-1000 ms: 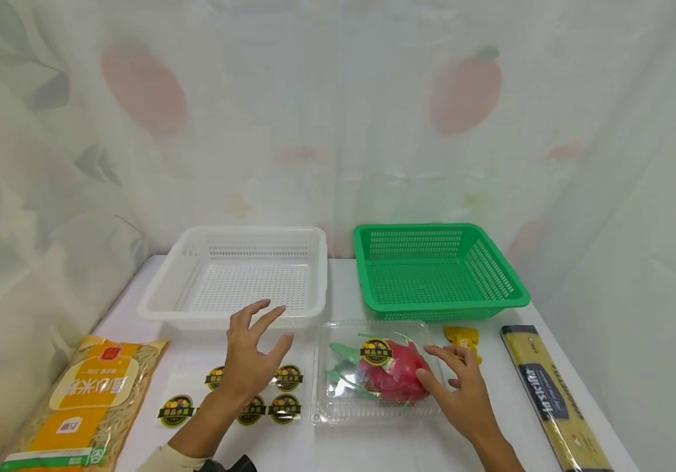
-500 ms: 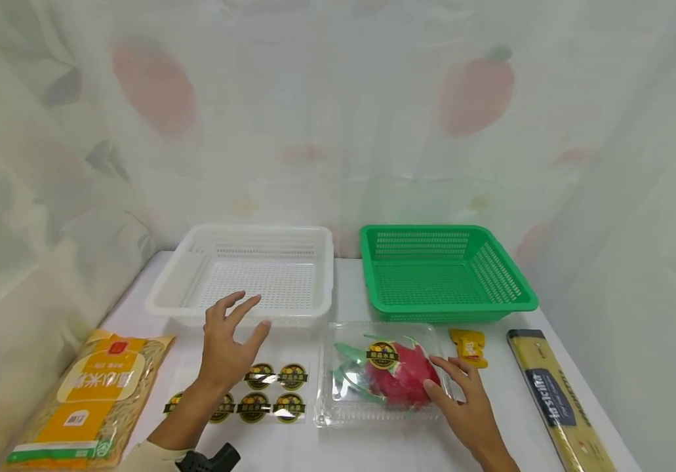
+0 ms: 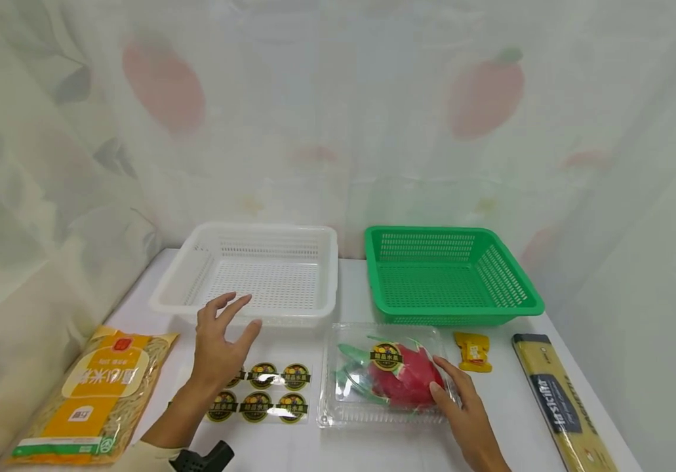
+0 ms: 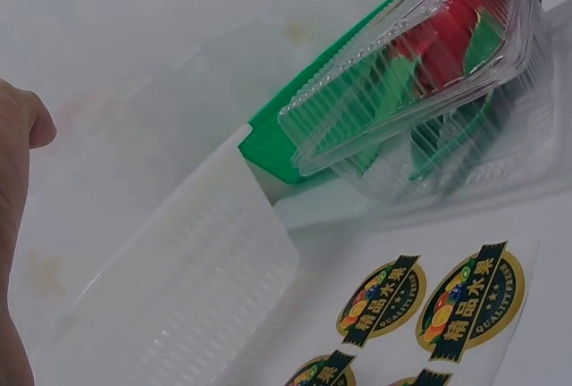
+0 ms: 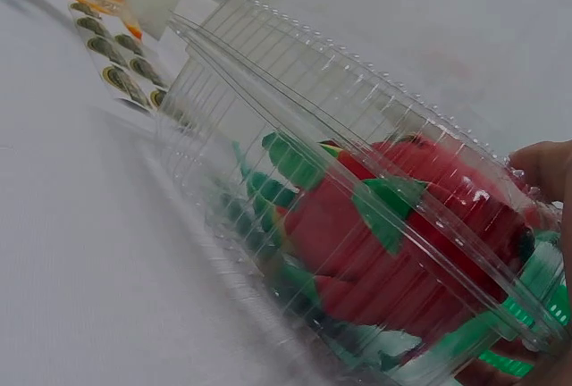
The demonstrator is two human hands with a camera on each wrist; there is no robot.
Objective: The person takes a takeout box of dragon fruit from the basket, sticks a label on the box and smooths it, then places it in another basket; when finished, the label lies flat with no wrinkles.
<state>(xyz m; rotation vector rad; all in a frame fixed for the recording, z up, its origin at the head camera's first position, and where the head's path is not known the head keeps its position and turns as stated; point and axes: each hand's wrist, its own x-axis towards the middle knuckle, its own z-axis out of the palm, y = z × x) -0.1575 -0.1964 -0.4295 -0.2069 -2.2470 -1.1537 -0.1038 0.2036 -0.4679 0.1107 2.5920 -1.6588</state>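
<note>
A clear plastic clamshell box (image 3: pixel 349 400) stands right of centre on the table, its lid down. Inside lies a red dragon fruit (image 3: pixel 408 380) with green leaf tips; a round black-and-gold fruit label (image 3: pixel 386 356) shows on the lid. My right hand (image 3: pixel 466 410) grips the box's right end, thumb and fingers on either side of it in the right wrist view. My left hand (image 3: pixel 219 354), fingers spread and holding nothing, hovers over the sheet of label stickers (image 3: pixel 273 392) before the white basket (image 3: pixel 332 275). Part of the sheet is hidden by that forearm.
A green basket (image 3: pixel 376 288) stands behind the box. Right of the box lie a small yellow packet (image 3: pixel 473 351) and a long spaghetti pack (image 3: pixel 562 406). At the far left is an orange noodle bag (image 3: pixel 96 393). Printed curtains (image 3: pixel 338 118) enclose the table.
My left hand has drawn left, away from the box. My right hand's fingers have come closer together at the box's right end, leaving the yellow packet fully visible. The head view has shifted slightly.
</note>
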